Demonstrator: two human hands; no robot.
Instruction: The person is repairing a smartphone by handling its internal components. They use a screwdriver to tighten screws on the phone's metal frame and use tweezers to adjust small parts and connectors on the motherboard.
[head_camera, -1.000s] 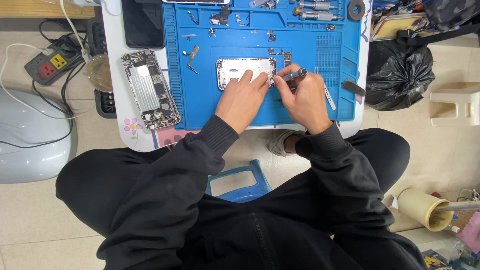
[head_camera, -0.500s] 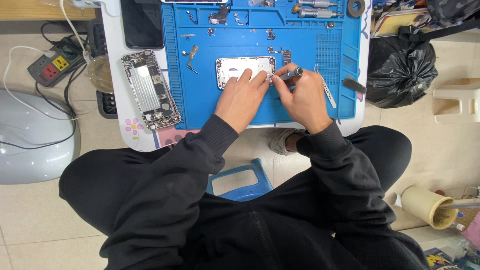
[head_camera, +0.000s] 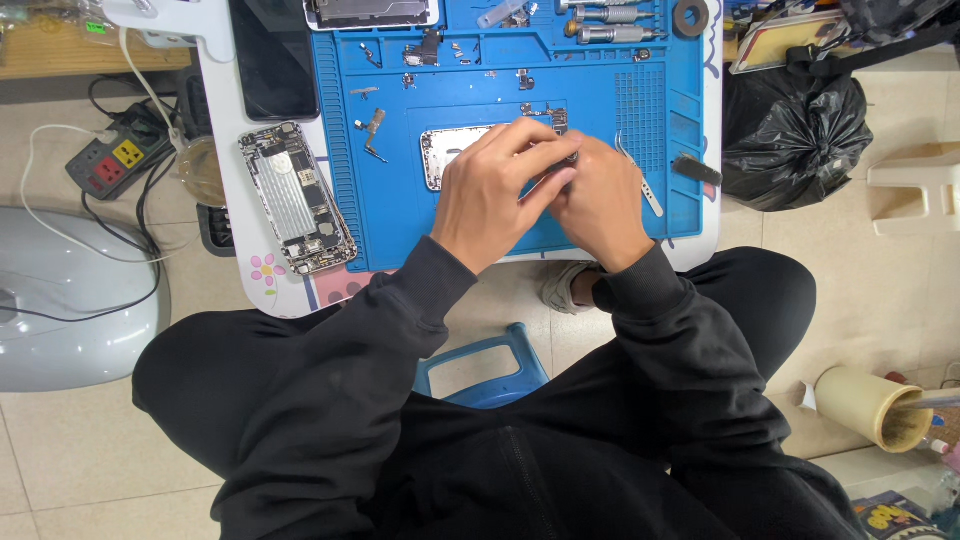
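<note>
Both hands, left hand (head_camera: 490, 195) and right hand (head_camera: 598, 200), clamp the phone shell (head_camera: 448, 152) mid-mat; a slip could scatter those loose screws (head_camera: 455, 50).

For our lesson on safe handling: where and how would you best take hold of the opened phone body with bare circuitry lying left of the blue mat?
Grip the opened silver phone body by its two long metal edges, coming from above. It lies flat and tilted, circuitry facing up, so edge contact probably spares the components. Both long sides look free.

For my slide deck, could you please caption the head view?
Both hands, left hand and right hand, meet over a phone shell on a blue repair mat.
</note>
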